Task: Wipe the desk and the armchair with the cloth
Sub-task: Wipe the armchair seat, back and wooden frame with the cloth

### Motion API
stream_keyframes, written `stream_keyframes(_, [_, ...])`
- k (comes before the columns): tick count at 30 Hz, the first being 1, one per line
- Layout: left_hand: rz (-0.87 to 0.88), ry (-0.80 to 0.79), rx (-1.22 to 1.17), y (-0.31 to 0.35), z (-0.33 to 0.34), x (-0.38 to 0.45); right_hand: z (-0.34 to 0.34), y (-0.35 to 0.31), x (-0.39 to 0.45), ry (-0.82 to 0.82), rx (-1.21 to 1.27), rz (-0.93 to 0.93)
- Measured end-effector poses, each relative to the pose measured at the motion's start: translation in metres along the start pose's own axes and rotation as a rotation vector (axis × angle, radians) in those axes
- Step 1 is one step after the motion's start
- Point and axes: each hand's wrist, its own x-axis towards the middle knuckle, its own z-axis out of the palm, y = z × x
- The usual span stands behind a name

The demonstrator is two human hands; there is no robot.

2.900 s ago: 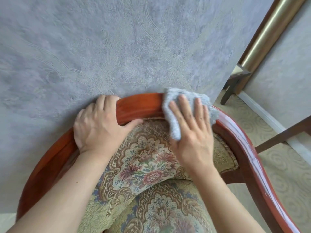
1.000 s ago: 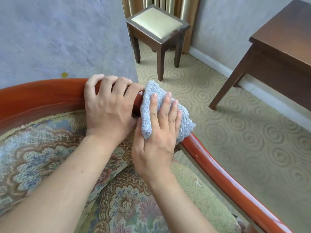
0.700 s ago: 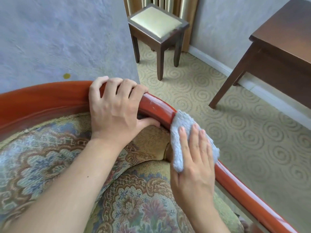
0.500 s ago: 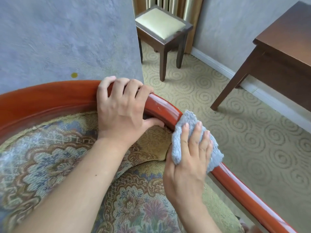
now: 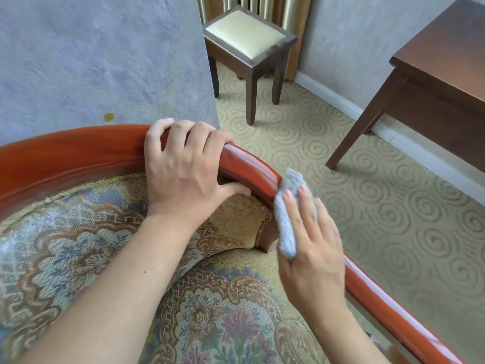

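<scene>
Glossy red-brown curved wooden armchair rail [image 5: 78, 153], floral gold/blue woven upholstery [image 5: 215, 311]; fluffy grey-blue cloth [image 5: 286, 219] ctr; beige swirl-pattern carpet [image 5: 393, 219] right; dark-brown wooden desk [image 5: 446, 61] upper right.

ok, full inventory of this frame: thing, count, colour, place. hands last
armchair: 1, glossy red-brown wood rail with floral tapestry upholstery, fills the lower left foreground
cloth: 1, grey-blue, on the armchair's right rail under the right hand
stool: 1, dark wood with cream seat pad, top centre by the curtain
desk: 1, dark brown wood, upper right, partly out of frame
curtain: 1, gold, top centre behind the stool
carpet: 1, beige with swirl pattern, floor on the right
left hand: 1, grips the armchair's top rail
right hand: 1, presses the cloth against the rail
</scene>
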Motion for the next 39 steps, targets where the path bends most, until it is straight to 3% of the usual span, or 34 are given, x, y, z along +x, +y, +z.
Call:
stream_keyframes(3, [0.0, -0.015, -0.01, 0.0, -0.003, 0.001, 0.001, 0.002, -0.021, 0.033, -0.028, 0.127])
stream_keyframes(6, [-0.001, -0.003, -0.017, 0.001, -0.004, 0.001, 0.003, -0.033, -0.001, 0.044, 0.12, 0.231])
stream_keyframes(11, [-0.062, 0.219, -0.01, 0.006, 0.001, 0.002, 0.006, -0.092, 0.068, 0.098, 0.343, 0.132])
stream_keyframes(13, [-0.093, 0.234, -0.004, 0.007, 0.004, 0.003, 0.005, -0.101, 0.081, 0.095, 0.374, 0.09])
stream_keyframes(17, [-0.058, 0.21, -0.022, 0.006, 0.004, 0.002, 0.006, -0.068, 0.057, 0.04, 0.16, -0.083])
stream_keyframes(22, [-0.025, -0.006, -0.025, 0.001, -0.002, 0.001, 0.002, -0.002, -0.028, -0.032, -0.055, -0.076])
stream_keyframes(25, [-0.022, -0.001, -0.032, 0.003, -0.004, 0.002, 0.002, 0.0, -0.04, -0.06, -0.044, 0.044])
stream_keyframes(31, [-0.051, 0.076, -0.039, 0.004, 0.002, 0.0, 0.006, -0.07, 0.048, 0.108, 0.355, 0.288])
stream_keyframes(35, [-0.086, 0.227, -0.053, 0.009, 0.003, 0.0, 0.005, -0.084, 0.084, 0.108, 0.41, 0.146])
stream_keyframes(39, [-0.078, 0.126, -0.063, 0.008, 0.0, 0.0, 0.005, -0.041, 0.046, 0.055, 0.171, -0.129])
